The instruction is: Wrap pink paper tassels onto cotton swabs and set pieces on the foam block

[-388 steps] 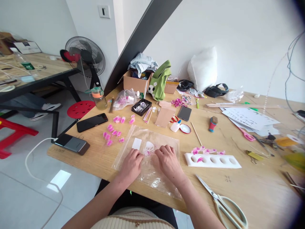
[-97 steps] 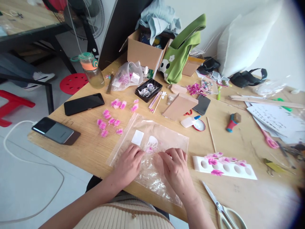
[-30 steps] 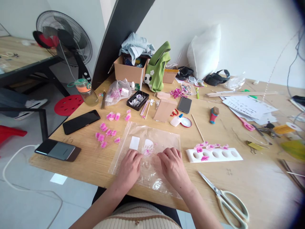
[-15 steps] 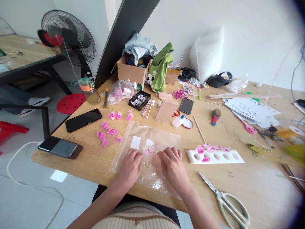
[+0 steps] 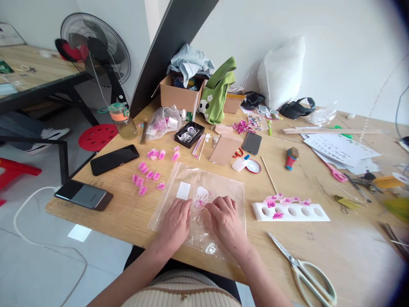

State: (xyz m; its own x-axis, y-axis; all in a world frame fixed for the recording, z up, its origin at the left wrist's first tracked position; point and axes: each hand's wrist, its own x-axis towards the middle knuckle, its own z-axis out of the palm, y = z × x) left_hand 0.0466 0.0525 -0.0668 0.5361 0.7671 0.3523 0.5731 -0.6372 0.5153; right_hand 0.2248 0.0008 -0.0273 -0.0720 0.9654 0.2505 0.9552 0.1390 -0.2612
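Shifting inward since half a second ago, the right hand is now sitting closer to the left hand. Between them a small pink piece is showing over a clear plastic bag, near the front edge of the table. Each hand's fingers are bunching together beside it — whether they are clamping it, I cannot tell. Pink tufts are resting between the bag and the table's left edge; scissors are lying near the front edge, right of the bag.
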